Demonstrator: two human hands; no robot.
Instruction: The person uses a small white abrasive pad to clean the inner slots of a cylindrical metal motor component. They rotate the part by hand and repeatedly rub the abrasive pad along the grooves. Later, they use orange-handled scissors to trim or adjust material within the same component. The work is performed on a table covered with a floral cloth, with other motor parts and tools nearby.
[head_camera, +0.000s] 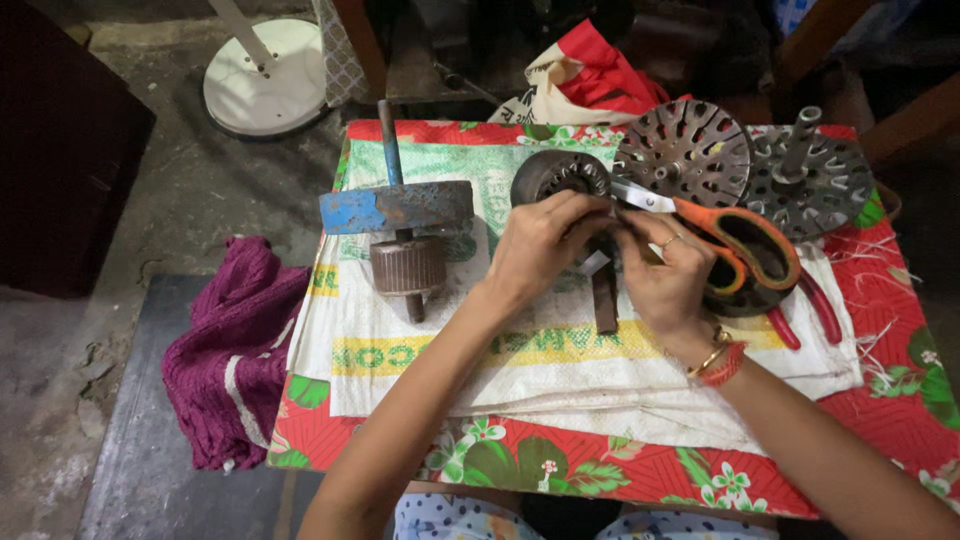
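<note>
Two hands meet over a round dark motor part (560, 176) that sits near the back of a white woven sack (560, 365). The sack is spread flat on a red cloth with green leaves and flowers (880, 400). It has a yellow band with green letters across its front part and a green printed patch at the back.

The left hand (540, 245) is curled, with its fingers bent on the motor part. The right hand (665, 275) is curled too. It holds orange-handled scissors (735, 240), and the shiny blades point at the motor part.

Two round grey metal covers with holes (685, 150) lie just behind and right of the motor part. A rusty rotor on a rod with a blue bar (400, 210) stands left of it. A purple cloth (235, 355) lies far left, off the sack. Red-handled pliers (805, 310) lie right of the scissors.
</note>
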